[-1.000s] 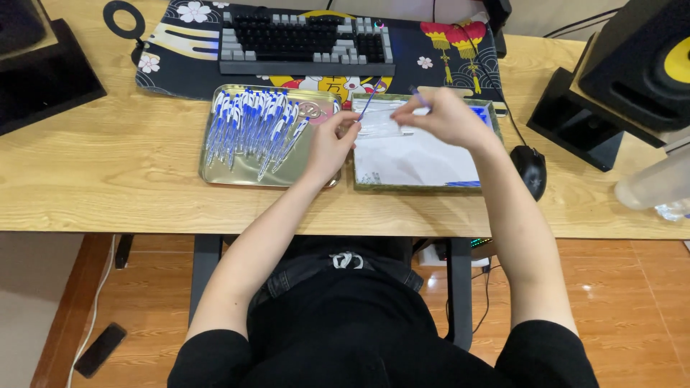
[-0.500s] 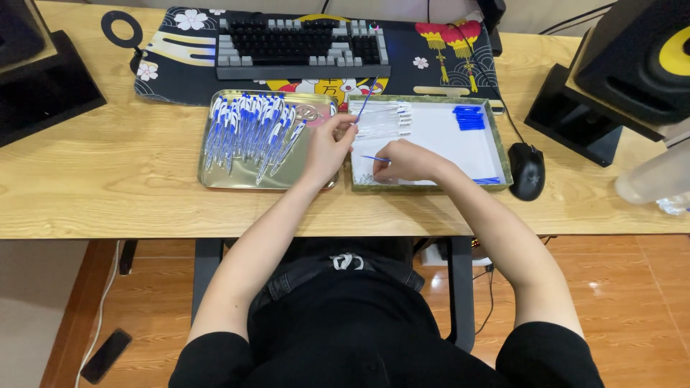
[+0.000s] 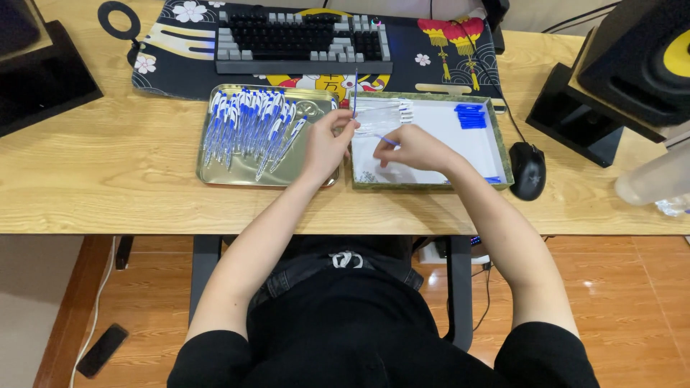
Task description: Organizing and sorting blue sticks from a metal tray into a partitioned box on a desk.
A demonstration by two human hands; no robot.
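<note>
The scene is brightly and evenly lit, apparently from overhead, with warm tones on the wooden bench [image 3: 86, 179] and the floor below. Shadows are soft and short: a faint one lies under the left hand [image 3: 327, 144] on the metal tray [image 3: 215, 176], and a deeper band runs beneath the bench's near edge. The metal tray shows a mild sheen, and the white tray [image 3: 496, 154] is close to washed out. Focus is sharp at the centre; the pens [image 3: 248, 129] read crisply. The bottle [image 3: 658, 176] at the far right looks soft, perhaps from blur. Bench edges bow slightly toward the corners.
</note>
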